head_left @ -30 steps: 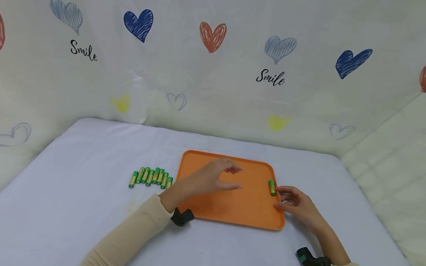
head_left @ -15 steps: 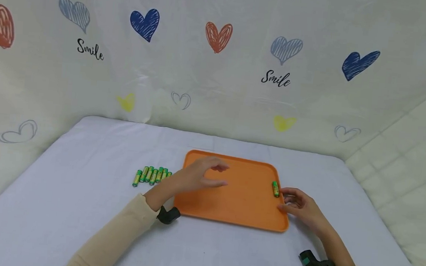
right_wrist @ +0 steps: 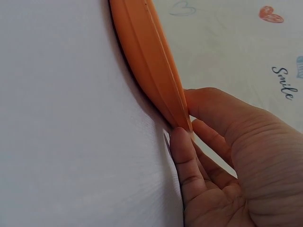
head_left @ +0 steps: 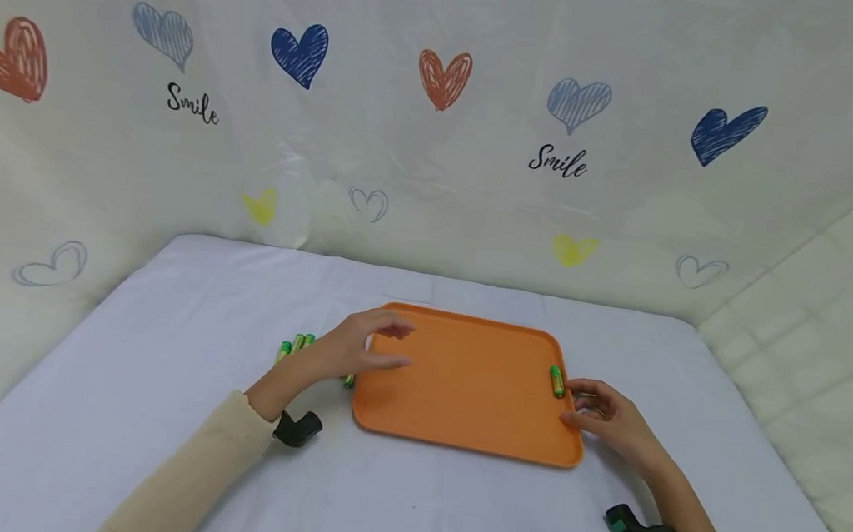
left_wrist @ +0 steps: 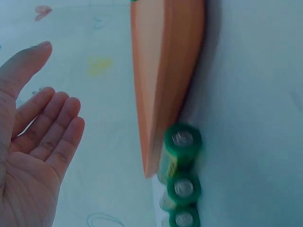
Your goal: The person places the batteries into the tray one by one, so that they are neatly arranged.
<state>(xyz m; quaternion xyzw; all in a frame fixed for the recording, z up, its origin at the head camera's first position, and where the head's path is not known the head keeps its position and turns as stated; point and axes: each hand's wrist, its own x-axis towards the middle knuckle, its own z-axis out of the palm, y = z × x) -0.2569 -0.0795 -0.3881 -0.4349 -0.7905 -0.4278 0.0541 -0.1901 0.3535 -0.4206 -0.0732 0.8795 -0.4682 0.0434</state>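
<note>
An orange tray (head_left: 463, 377) lies on the white table, with one green-and-yellow battery (head_left: 557, 381) inside along its right edge. My right hand (head_left: 613, 423) is at that right side; in the right wrist view its thumb and fingers pinch the tray's rim (right_wrist: 147, 56). Over the tray's left edge my left hand (head_left: 345, 350) hovers, thumb apart from the fingers, holding nothing. Several batteries (head_left: 298, 344) lie left of the tray, partly hidden behind the left hand and wrist. The left wrist view shows battery ends (left_wrist: 183, 142) close beside the tray's edge.
A white cloth covers the table (head_left: 414, 516). Behind it stands a pale backdrop (head_left: 476, 211) printed with hearts and "Smile". Each wrist wears a black camera strap, as on the left wrist (head_left: 297, 429).
My left hand has moved left from above the tray's middle to its left edge, covering more of the batteries. My right hand stays at the tray's right rim. The head view has shifted slightly.
</note>
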